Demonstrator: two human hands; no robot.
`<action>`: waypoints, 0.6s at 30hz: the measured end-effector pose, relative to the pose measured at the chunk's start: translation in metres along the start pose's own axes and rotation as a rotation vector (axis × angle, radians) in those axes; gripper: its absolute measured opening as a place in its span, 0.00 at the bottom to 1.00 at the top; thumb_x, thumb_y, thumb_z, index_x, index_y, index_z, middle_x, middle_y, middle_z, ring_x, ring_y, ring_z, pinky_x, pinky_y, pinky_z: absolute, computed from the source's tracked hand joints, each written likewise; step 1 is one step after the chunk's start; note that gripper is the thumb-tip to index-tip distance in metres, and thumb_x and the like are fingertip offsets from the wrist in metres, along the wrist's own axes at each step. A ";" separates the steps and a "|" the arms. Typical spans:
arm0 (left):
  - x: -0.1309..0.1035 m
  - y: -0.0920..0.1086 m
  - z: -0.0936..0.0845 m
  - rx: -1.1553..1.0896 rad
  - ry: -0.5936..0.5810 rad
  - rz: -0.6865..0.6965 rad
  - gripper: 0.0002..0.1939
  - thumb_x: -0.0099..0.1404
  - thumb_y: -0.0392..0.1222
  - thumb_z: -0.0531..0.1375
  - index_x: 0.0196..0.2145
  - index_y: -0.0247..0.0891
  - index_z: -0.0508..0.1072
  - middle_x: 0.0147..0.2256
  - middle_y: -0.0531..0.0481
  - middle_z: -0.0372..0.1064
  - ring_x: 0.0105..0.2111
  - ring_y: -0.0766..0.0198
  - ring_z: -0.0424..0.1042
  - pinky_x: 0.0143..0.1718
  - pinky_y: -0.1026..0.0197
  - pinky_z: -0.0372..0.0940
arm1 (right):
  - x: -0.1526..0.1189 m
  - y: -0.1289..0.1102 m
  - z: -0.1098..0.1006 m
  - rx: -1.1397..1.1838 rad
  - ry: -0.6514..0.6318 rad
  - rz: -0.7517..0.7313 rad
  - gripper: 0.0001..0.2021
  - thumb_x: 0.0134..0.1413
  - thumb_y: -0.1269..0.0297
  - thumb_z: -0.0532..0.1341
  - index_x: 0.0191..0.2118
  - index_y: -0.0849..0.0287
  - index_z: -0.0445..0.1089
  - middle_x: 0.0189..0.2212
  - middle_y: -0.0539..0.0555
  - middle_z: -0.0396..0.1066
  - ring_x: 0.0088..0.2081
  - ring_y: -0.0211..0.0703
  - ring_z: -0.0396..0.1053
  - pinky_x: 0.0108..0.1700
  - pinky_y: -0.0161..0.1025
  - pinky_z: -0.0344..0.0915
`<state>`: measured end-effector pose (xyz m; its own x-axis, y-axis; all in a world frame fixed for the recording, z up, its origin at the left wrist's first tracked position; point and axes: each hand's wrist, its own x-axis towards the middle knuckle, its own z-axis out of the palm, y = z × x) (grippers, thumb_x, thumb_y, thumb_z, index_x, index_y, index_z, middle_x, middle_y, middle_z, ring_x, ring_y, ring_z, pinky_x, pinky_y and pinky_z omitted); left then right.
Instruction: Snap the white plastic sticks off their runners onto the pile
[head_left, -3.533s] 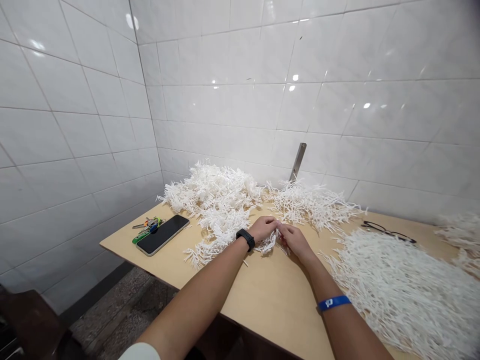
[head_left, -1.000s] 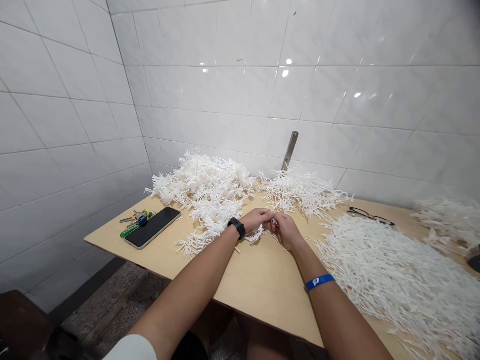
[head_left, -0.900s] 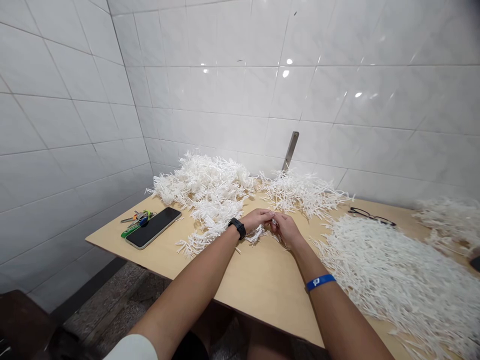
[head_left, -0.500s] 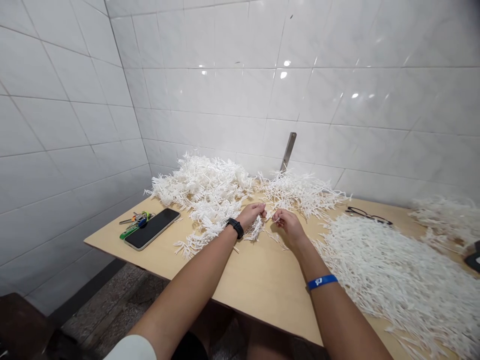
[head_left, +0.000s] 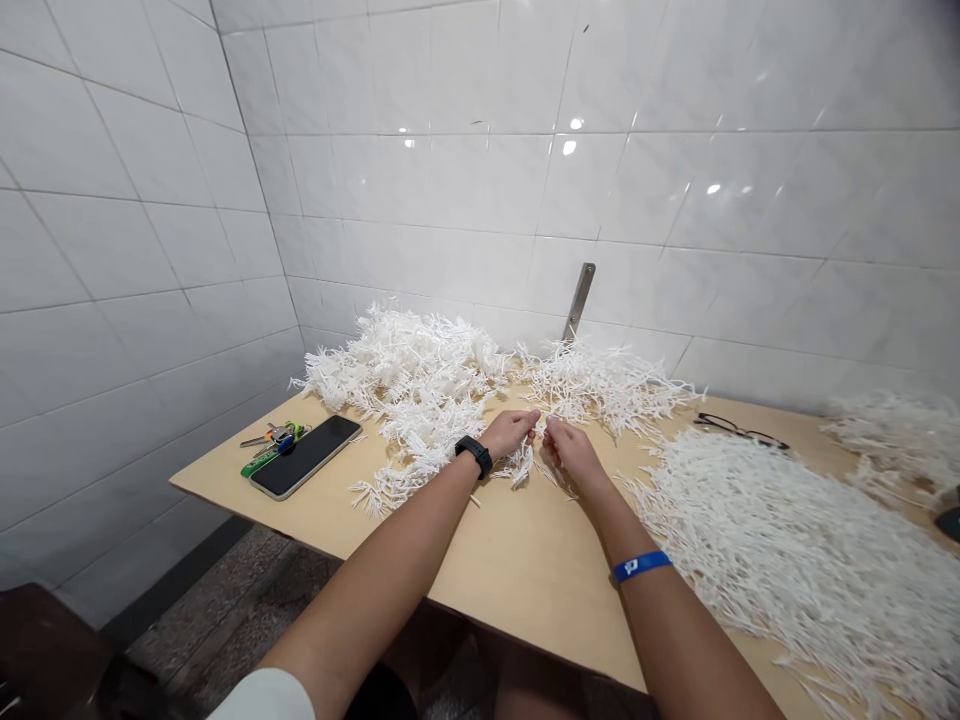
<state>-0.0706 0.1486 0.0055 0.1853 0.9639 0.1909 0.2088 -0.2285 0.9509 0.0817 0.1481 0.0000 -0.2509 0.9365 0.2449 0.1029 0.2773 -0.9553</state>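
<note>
My left hand (head_left: pixel 512 431), with a black watch at the wrist, is closed in a pinch; a small white piece shows at its fingertips. Just to its right is my right hand (head_left: pixel 570 447), its fingers pressed together, and what they hold is too small to make out. A narrow gap parts the two hands. Clustered white branching pieces (head_left: pixel 427 375) are heaped behind and left of my left hand. Behind my right hand lies a pile of thin white strands (head_left: pixel 607 385). A broad heap of separate white strips (head_left: pixel 802 540) spreads along the right side.
A black-screened phone (head_left: pixel 306 458) and keys (head_left: pixel 277 437) lie on the left of the wooden table (head_left: pixel 517 590). Black-framed glasses (head_left: pixel 741 431) rest behind the right heap. A metal strip (head_left: pixel 579 300) leans by the tiled wall. Another white pile (head_left: pixel 900 435) is at far right.
My right hand has moved slightly left and its fingers have come closer to my left fingertips. My left hand has shifted a little to the right.
</note>
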 end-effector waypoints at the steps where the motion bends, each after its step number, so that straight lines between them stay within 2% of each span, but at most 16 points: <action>1: 0.000 -0.001 0.001 0.008 -0.015 -0.003 0.31 0.58 0.68 0.49 0.20 0.35 0.64 0.20 0.53 0.59 0.21 0.68 0.56 0.28 0.62 0.53 | 0.000 0.001 0.001 -0.064 -0.028 -0.001 0.24 0.52 0.41 0.54 0.20 0.58 0.61 0.15 0.48 0.57 0.19 0.36 0.55 0.22 0.35 0.52; 3: 0.000 -0.002 0.002 0.001 -0.044 0.006 0.31 0.57 0.69 0.49 0.19 0.35 0.64 0.19 0.54 0.58 0.22 0.68 0.56 0.28 0.61 0.53 | -0.001 0.001 0.004 -0.174 -0.077 -0.016 0.25 0.51 0.39 0.55 0.20 0.58 0.61 0.15 0.47 0.58 0.19 0.36 0.55 0.23 0.35 0.52; 6: 0.001 -0.004 0.003 -0.033 -0.065 0.018 0.30 0.56 0.69 0.51 0.20 0.35 0.63 0.19 0.54 0.57 0.23 0.68 0.56 0.28 0.61 0.53 | -0.004 -0.001 0.006 -0.183 -0.104 -0.039 0.25 0.48 0.39 0.58 0.20 0.58 0.61 0.15 0.46 0.58 0.19 0.35 0.54 0.22 0.34 0.51; 11: 0.002 -0.005 0.005 -0.080 -0.048 -0.012 0.30 0.55 0.69 0.52 0.18 0.36 0.61 0.18 0.53 0.57 0.22 0.67 0.56 0.27 0.60 0.52 | -0.007 -0.005 0.012 0.066 -0.163 0.021 0.23 0.49 0.44 0.59 0.18 0.57 0.57 0.12 0.45 0.54 0.15 0.33 0.50 0.19 0.34 0.47; 14: 0.001 -0.005 0.005 -0.182 -0.109 -0.014 0.30 0.55 0.69 0.53 0.18 0.37 0.62 0.17 0.53 0.57 0.22 0.66 0.57 0.27 0.60 0.52 | -0.007 -0.006 0.017 0.158 -0.148 0.062 0.22 0.50 0.49 0.60 0.15 0.56 0.55 0.10 0.46 0.53 0.14 0.32 0.49 0.18 0.34 0.45; 16: 0.000 -0.004 0.003 -0.272 -0.131 -0.016 0.29 0.56 0.68 0.54 0.18 0.37 0.61 0.17 0.53 0.56 0.21 0.67 0.55 0.27 0.60 0.52 | -0.007 -0.007 0.017 0.181 -0.128 0.060 0.21 0.50 0.51 0.59 0.15 0.56 0.55 0.11 0.46 0.54 0.15 0.33 0.50 0.18 0.34 0.47; 18: 0.000 -0.002 0.000 -0.381 -0.089 -0.025 0.29 0.57 0.68 0.54 0.17 0.38 0.57 0.16 0.55 0.53 0.20 0.69 0.53 0.26 0.61 0.52 | -0.006 -0.009 0.013 0.225 -0.076 0.026 0.19 0.50 0.54 0.57 0.16 0.55 0.54 0.12 0.47 0.55 0.18 0.35 0.52 0.21 0.34 0.51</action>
<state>-0.0712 0.1492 0.0042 0.2705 0.9492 0.1609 -0.1541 -0.1222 0.9805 0.0696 0.1375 0.0050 -0.3236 0.9215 0.2148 -0.1049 0.1907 -0.9760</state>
